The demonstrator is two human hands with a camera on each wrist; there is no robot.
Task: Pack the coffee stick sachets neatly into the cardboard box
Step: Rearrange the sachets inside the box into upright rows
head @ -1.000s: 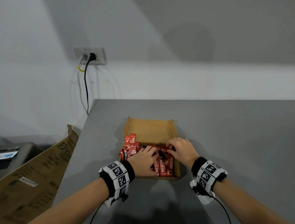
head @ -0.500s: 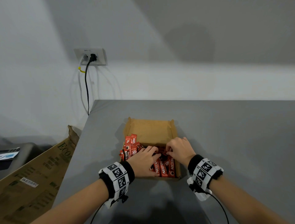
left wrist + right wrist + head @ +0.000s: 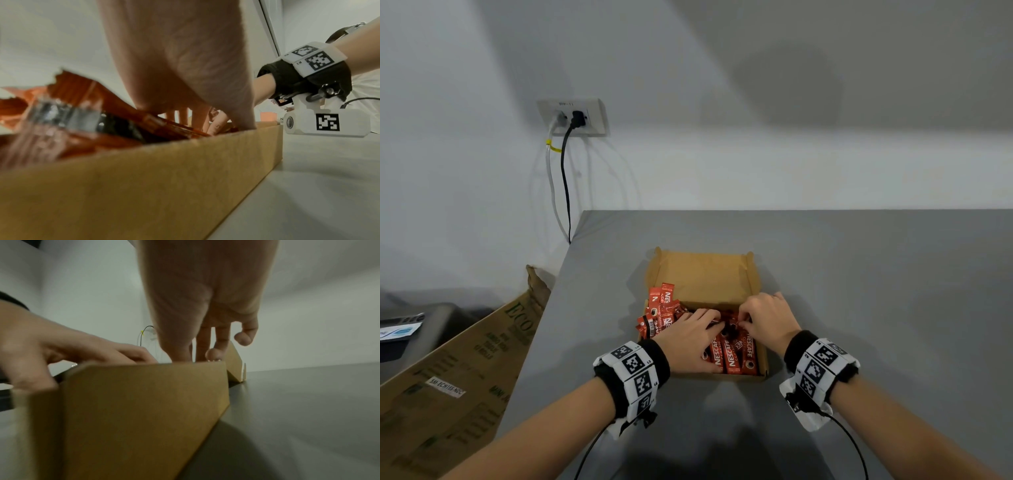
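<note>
lying in the open cardboard box (image 3: 753,274) on the grey table (image 3: 859,291), the red nescafe stick sachets (image 3: 736,356) sit in a loose heap. the left hand (image 3: 690,337) rests flat on them, fingers straight; the right hand (image 3: 768,320) pinches one sachet with curled fingers.

Plain workroom or office: bare grey table (image 3: 859,274), white wall, wall socket (image 3: 572,117), stored cardboard (image 3: 458,370).

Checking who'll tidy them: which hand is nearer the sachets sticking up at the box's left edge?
Left. The left hand lies beside those sachets; the right hand works at the box's right side.
</note>
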